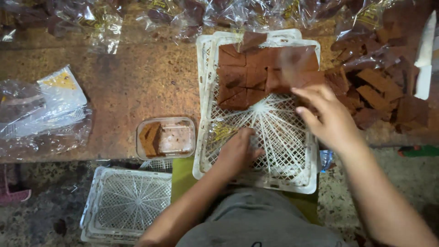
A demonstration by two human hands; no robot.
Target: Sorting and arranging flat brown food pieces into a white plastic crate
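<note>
Left hand (238, 151) fingers curled flat on white tray (292, 176); right hand (327, 116) fingers pinching brown slice (297, 75).

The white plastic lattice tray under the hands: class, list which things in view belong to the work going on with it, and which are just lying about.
In the work:
white plastic lattice tray
brown cake slabs laid in the tray
loose heap of brown cake pieces
left hand
right hand

Lying about:
small clear plastic tub
spare white lattice tray on the floor
crumpled clear plastic bags
white-bladed knife
</note>
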